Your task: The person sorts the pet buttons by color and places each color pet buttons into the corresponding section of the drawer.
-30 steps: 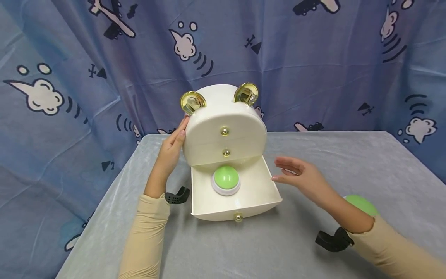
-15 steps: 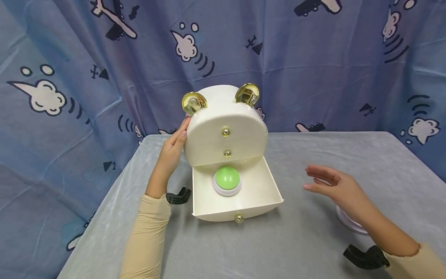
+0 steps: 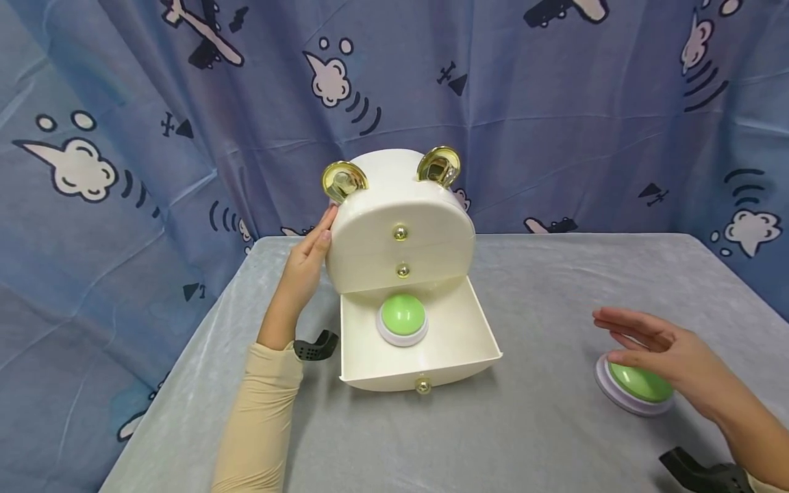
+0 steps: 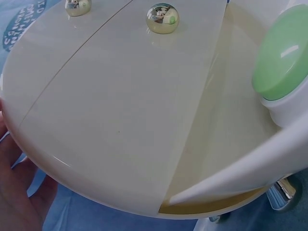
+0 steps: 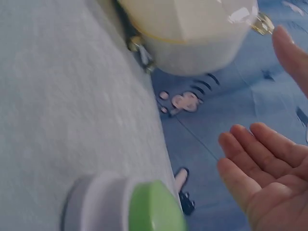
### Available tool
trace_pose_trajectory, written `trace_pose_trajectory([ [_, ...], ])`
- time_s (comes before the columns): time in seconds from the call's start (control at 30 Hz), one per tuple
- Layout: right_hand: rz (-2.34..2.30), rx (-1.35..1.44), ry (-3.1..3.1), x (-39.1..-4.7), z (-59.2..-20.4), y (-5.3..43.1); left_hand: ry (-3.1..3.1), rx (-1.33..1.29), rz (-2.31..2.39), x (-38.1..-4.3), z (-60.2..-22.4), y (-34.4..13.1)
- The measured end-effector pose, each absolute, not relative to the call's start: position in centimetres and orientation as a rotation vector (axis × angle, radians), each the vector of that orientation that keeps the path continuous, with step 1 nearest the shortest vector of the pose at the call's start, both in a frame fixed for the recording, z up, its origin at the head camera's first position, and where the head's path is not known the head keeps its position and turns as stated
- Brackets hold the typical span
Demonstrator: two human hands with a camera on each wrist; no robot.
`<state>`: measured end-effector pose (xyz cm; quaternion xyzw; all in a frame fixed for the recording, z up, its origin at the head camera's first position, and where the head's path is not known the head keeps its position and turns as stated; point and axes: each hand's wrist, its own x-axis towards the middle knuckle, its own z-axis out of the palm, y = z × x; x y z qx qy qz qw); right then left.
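A white rounded drawer box (image 3: 394,205) with gold ear shapes and gold knobs stands mid-table, its bottom drawer (image 3: 456,335) pulled out. Inside that drawer sits a green push button (image 3: 403,315) on a white base. My left hand (image 3: 302,270) rests against the box's left side, fingers extended along it; the left wrist view shows its fingers (image 4: 19,168) at the box's edge. On the right, my right hand (image 3: 672,352) hovers over a second green push button (image 3: 641,383) with a white base, partly covering it. Its fingers are relaxed and hold nothing.
A grey cloth-covered table (image 3: 542,438) carries everything. Behind it hangs a blue curtain (image 3: 530,137) printed with planes and clouds. Black wrist mounts (image 3: 316,346) sit on both forearms.
My right hand has moved right, away from beside the open drawer to above the second button. The left hand, the box and the button in the drawer have stayed put.
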<state>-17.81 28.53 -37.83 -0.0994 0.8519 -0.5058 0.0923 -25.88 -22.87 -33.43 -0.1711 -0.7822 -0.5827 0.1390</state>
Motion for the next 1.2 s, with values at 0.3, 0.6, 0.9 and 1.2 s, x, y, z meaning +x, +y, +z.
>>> trace_pose_trajectory([
  [0.3,-1.362,-0.114,2.615,-17.5,-38.7,30.8,-2.27,-0.476,-1.685,-25.9,-33.6,-22.7],
  [0.6,-1.127,-0.031,2.633,-18.3,-40.2,33.3,-2.284,-0.472,-1.647,-25.9,-33.6,-22.8],
  [0.9,-1.033,-0.107,2.532,-19.0,-41.5,35.2,-2.258,-0.48,-1.662,-25.6,-33.5,-22.7],
  [1.2,-0.959,-0.176,2.43,-19.3,-42.3,36.0,-2.259,-0.479,-1.664,-25.6,-33.5,-22.7],
])
